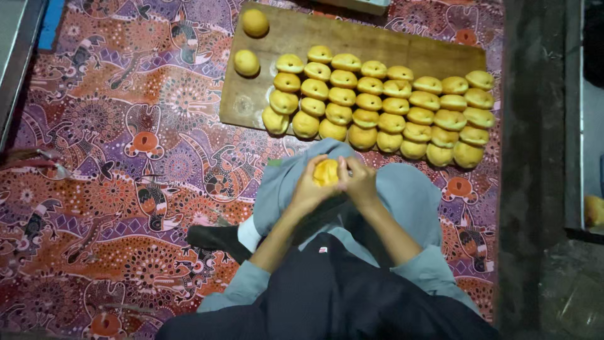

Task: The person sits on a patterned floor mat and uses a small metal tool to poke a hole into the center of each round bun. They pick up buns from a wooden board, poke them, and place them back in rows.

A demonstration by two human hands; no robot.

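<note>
**Head view: both hands on one dough ball over lap**

Head camera looks straight down at a seated person. Left hand (309,189) and right hand (357,182) meet in front of the body, both cupped around one yellow dough ball (326,171). The ball sits between the two palms, fingers curled round it from each side; only its top shows. Both hands are grasping it, neither is free. The ball is held above the person's lap, over grey-blue cloth (409,195), just below the near edge of the board.

Wooden board (251,104) lies on the floor ahead of the hands, on a patterned mat (113,157) in red, purple and orange. Rows of shaped buns (384,104) fill the right and middle of the board, packed so they touch each other, about four rows deep. The nearest row sits right at the board's near edge, near the hands but apart from them. Two loose balls stand off to the left on the board: one (255,22) at the far corner, one (246,62) just below it, both apart from the rows.

Dark apron or garment (327,289) covers the lower frame. Dark vertical post (531,170) runs down the right side.
</note>
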